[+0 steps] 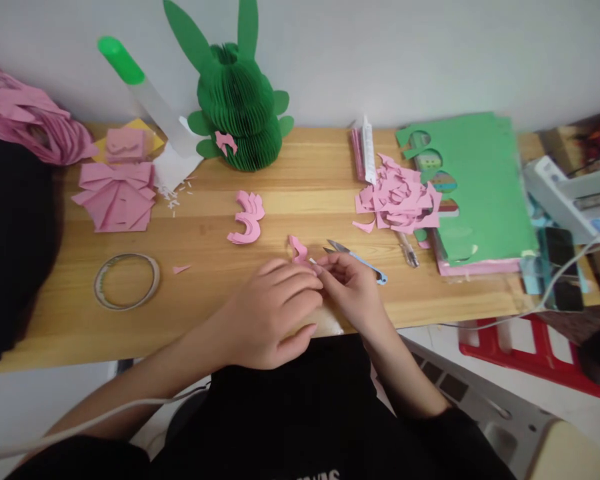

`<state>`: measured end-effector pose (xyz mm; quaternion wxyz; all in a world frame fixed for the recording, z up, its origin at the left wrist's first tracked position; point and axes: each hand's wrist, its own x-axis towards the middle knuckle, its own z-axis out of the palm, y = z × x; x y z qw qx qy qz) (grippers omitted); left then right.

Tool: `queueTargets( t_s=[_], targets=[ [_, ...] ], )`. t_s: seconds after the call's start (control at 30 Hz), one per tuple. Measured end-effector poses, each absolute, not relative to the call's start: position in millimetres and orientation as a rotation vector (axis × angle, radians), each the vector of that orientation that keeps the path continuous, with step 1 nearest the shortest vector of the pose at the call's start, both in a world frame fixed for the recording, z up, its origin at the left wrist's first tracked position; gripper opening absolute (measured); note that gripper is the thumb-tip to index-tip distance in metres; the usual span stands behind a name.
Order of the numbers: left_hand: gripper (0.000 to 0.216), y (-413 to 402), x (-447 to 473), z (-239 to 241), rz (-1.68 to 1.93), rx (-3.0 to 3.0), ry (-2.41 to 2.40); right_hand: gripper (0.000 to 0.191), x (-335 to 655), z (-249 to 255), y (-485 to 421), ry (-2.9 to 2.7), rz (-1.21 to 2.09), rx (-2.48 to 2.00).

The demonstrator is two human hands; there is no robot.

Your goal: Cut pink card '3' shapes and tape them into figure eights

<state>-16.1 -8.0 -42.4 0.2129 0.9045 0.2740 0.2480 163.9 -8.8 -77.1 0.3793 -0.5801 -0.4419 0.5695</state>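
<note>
My left hand [275,313] lies palm down near the table's front edge, its fingers stretched out and the thumb apart. Its fingertips rest by a curved pink paper cutout [299,249], whose lower part they hide. My right hand [353,287] meets it from the right, thumb and forefinger pinched on a tiny white strip [313,262] beside the cutout. Blue-handled thread snips [359,257] lie just behind the right hand. Farther left sits a stack of curved pink cutouts [247,219].
A green paper rabbit [237,107] stands at the back. Pink scraps [397,195] are heaped beside green sheets [490,193] at the right. At the left are a roll of tape [127,281], a folded pink bow [115,197] and a green-capped tube [145,87].
</note>
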Motion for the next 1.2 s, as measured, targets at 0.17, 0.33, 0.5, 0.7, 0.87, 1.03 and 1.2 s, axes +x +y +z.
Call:
queueTargets(
  t_s=[0.17, 0.33, 0.5, 0.7, 0.87, 1.03, 1.2],
  targets=[
    [0.025, -2, -15, -61, 0.556, 2.819, 0.746, 0.022, 163, -77, 5, -1.106, 1.443, -1.525],
    [0.039, -2, -17, -69, 0.471, 2.900, 0.916, 0.016, 163, -72, 19, -1.184, 1.567, -1.592],
    [0.046, -2, -14, -72, 0.441, 2.917, 0.998, 0.005, 162, -69, 31, -1.304, 1.662, -1.663],
    [0.048, -2, -13, -76, 0.411, 2.892, 1.026, 0.014, 160, -73, 38, -1.485, 1.655, -1.719],
    [0.047, -3, -13, -78, 0.406, 2.904, 1.029, 0.015, 161, -74, 43, -1.500, 1.734, -1.729],
    [0.046, -3, -14, -80, 0.456, 2.884, 1.028, 0.017, 163, -74, 47, -1.551, 1.768, -1.704],
    [0.045, -2, -14, -80, 0.454, 2.877, 1.028, 0.015, 164, -74, 49, -1.539, 1.819, -1.685]
  ],
)
